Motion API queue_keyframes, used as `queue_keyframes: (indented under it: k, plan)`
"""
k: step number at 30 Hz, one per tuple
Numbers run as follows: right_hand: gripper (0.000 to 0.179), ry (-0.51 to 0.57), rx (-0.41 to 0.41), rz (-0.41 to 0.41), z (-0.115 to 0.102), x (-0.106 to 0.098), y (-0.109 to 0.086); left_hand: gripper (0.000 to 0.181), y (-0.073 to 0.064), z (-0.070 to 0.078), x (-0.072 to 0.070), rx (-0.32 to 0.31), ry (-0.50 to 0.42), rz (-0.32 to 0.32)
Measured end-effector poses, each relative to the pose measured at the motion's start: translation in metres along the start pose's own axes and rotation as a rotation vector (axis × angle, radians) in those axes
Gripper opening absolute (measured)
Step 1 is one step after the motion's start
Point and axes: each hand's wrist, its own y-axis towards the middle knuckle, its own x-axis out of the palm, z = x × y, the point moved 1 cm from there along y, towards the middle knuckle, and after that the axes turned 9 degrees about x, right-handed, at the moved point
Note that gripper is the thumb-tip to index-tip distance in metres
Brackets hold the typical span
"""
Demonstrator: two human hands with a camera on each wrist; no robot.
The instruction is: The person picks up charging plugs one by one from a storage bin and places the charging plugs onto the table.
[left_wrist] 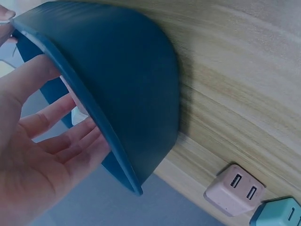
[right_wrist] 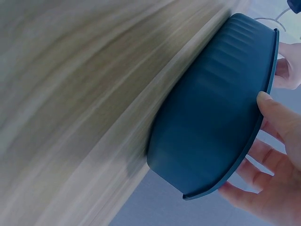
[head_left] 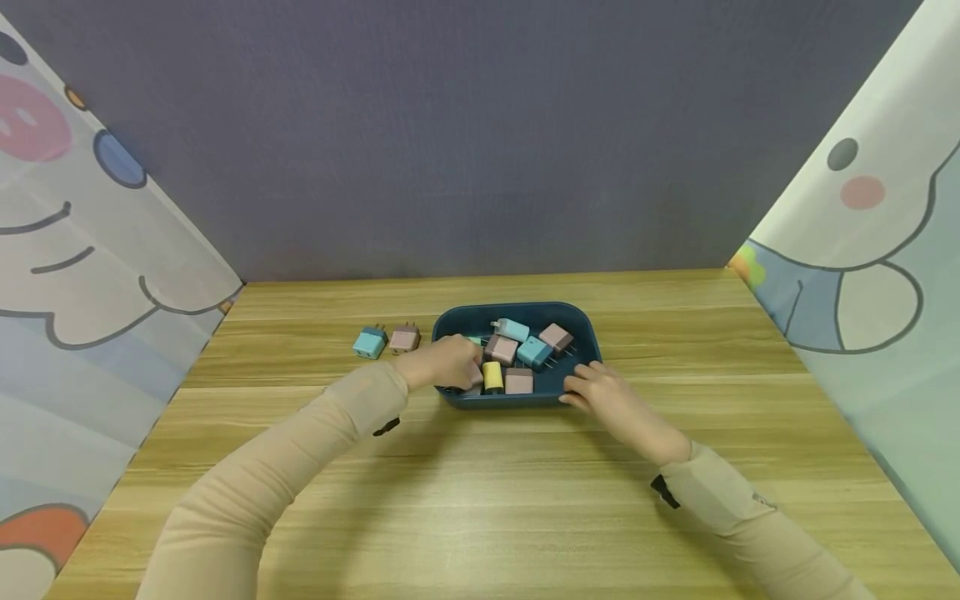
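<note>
A dark blue plastic bin [head_left: 517, 402] holds several small USB wall chargers in pink, blue and yellow. My left hand [head_left: 450, 362] reaches over the bin's left end. Its thumb and fingers dip inside the rim and pinch a pink charger [head_left: 474, 382], partly hidden by the fingers. My right hand [head_left: 597, 388] grips the rim at the front right corner, thumb [right_wrist: 269, 104] on the outer wall and fingers over the inside. Near the left fingers lie a yellow charger [head_left: 492, 377] and another pink charger [head_left: 519, 382].
On the wooden table [head_left: 480, 500], left of the bin, a teal charger [head_left: 369, 342] and a pink charger [head_left: 404, 338] stand side by side with their prongs pointing away. A grey panel [head_left: 480, 150] rises behind the table, and cartoon-printed cloths flank both sides.
</note>
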Motion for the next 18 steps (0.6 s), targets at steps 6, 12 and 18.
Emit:
queue_keyframes:
  k: [6,12,18]
  plan:
    - [0.011,0.008,0.005,0.003,0.001,0.001,0.0,0.005,-0.002,0.001,-0.007,0.019,-0.049,-0.007]
    - [0.011,0.013,-0.002,0.013,0.001,0.002,0.0,0.025,-0.004,0.002,-0.013,0.015,-0.021,-0.027]
    - [0.009,0.012,0.001,-0.001,0.0,0.0,0.0,0.035,-0.006,0.004,-0.02,-0.002,-0.025,-0.051]
